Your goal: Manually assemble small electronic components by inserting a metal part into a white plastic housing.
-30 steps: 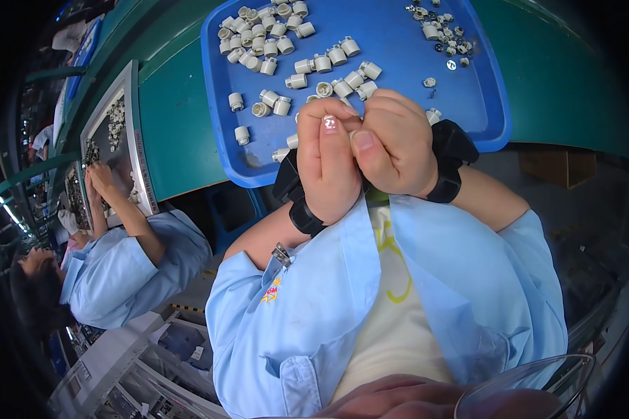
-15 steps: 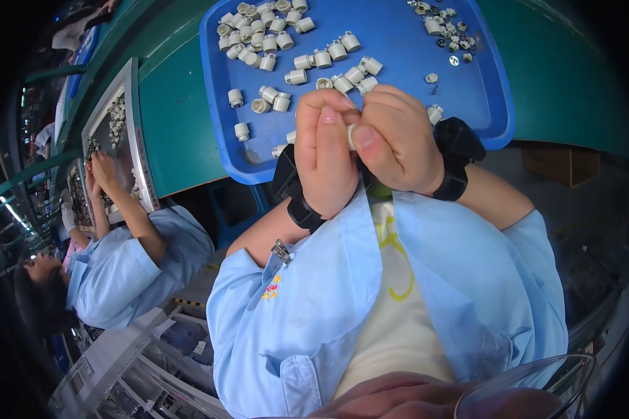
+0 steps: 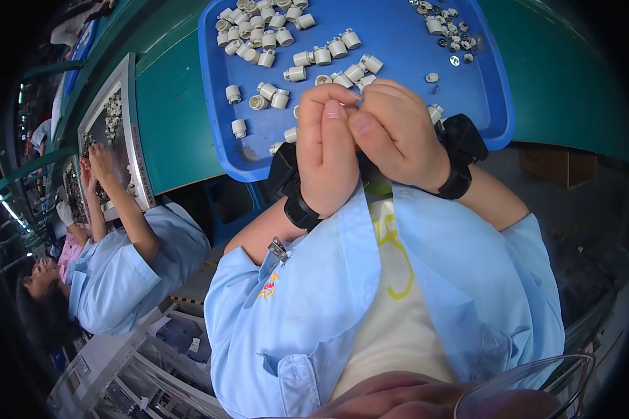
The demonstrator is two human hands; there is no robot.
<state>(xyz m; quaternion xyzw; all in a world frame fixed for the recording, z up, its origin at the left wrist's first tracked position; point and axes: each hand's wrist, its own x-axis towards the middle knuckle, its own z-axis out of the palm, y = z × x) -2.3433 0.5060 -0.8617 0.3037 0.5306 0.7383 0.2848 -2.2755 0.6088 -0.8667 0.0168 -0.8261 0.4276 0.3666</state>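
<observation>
My left hand [image 3: 326,150] and my right hand [image 3: 402,140] meet over the near side of a blue tray [image 3: 220,150], fingers curled and thumbs pressed inward. The small white cylindrical part that showed between them a moment ago is now covered by the fingers and thumbs. Beyond them, in the tray, lie many similar white cylindrical parts, with a pile [image 3: 255,28] at the far left and loose ones such as this white cylinder [image 3: 239,128] nearer by. Small metal and white pieces [image 3: 461,38] are gathered at the tray's far right.
The tray rests on a green table [image 3: 171,112]. To the left, another person in a light blue shirt [image 3: 129,269] works with both hands over a metal-framed tray [image 3: 136,133] of small parts. A cardboard box [image 3: 559,167] stands below the table at the right.
My right thumb has shifted up and inward, and the white part between my hands has gone out of sight. Both hands stay together in nearly the same place.
</observation>
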